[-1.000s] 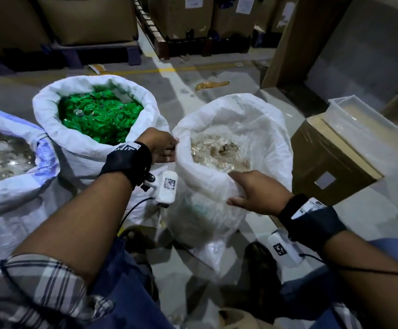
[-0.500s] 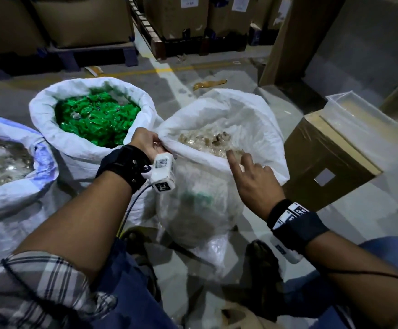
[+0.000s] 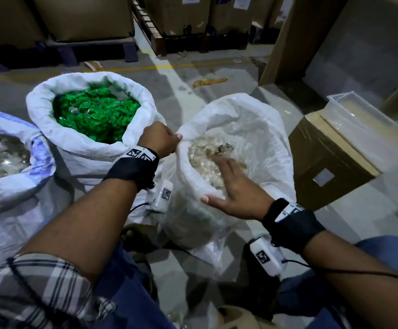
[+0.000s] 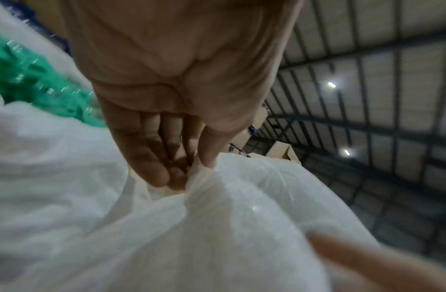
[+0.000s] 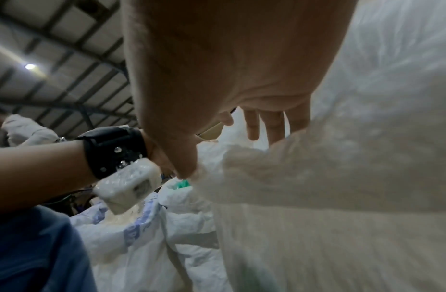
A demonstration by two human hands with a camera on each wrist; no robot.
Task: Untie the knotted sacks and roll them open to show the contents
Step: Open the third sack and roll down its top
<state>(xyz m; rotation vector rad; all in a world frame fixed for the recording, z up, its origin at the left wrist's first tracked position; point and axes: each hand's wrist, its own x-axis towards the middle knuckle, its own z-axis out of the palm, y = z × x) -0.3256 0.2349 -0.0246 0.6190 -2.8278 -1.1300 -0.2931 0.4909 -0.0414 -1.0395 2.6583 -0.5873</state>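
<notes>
Step in hand: rolling the mouth of the near white sack (image 3: 247, 129) down, knot already off. It stands on the warehouse floor (image 3: 188, 91) right in front of the person, touching the green-filled sack (image 3: 74, 153) on its left side; a 3rd sack with blue print (image 3: 8, 184) sits further left, and both of those show thick even cuffs, so they look done. Left hand (image 3: 161, 140) has thumb and fingers pinched on a bunched fold of the rim at the sack's left edge; the left wrist view shows the fingers (image 4: 152, 158) clamped on the fabric. Right hand (image 3: 236, 189) is flat with fingers spread, holding nothing, palm over the near rim and fingertips reaching over the pale wrapped pieces (image 3: 207, 160) inside. The near rim looks like a rolled cuff already, while the far wall stands tall and loose, so I judge the roll about half done. To do it well: keep the left pinch as an anchor so the sack stays upright, curl the right hand over the rim and turn the fabric outward and down, then work round to the far side in short bites so the cuff ends level. Thin woven plastic will likely slip and spring back, so press each turn flat. Don't drag the rim toward the body: the sack may tip and spill. The cardboard box (image 3: 323, 162) sits just beside the right side, leaving little room there.
</notes>
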